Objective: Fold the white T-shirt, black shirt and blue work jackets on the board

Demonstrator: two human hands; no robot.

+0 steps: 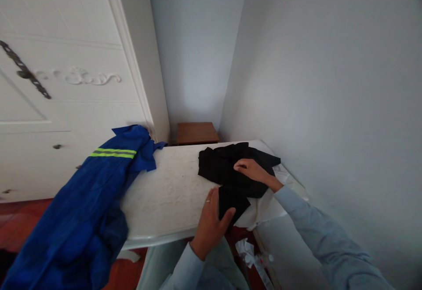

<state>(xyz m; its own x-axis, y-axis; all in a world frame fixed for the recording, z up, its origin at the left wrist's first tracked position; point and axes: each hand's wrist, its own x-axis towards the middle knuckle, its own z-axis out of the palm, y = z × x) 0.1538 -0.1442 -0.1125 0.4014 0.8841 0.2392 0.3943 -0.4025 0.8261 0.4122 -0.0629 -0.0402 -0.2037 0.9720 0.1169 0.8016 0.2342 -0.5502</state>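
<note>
On the right-hand part of a white bench (165, 193), toward its near edge, lies a black garment (219, 167), loosely spread and rumpled, with one flap pointing at the near edge. The person's right hand (252, 170) comes in from the bench's right side and rests over the middle of the garment; its grip is narrow, fingers bent and close together, and whether cloth is pinched there I cannot tell. The left hand (212, 222), wearing a ring, is at the bench's near edge beside the flap. Its grip is wide, thumb spread from the fingers, with the flap's edge by the gap. Both arms wear light blue sleeves (313, 224).

Over the bench's left end drapes a blue garment (89, 189) with a yellow-green and grey band (114, 152), hanging well below the bench top. Beyond the bench's left end stands a white cabinet (82, 52) with dark metal handles. Just past the bench's far edge is a brown wooden stand (198, 132). Below the bench's near right side lies crumpled white material (246, 250), too blurred to identify.
</note>
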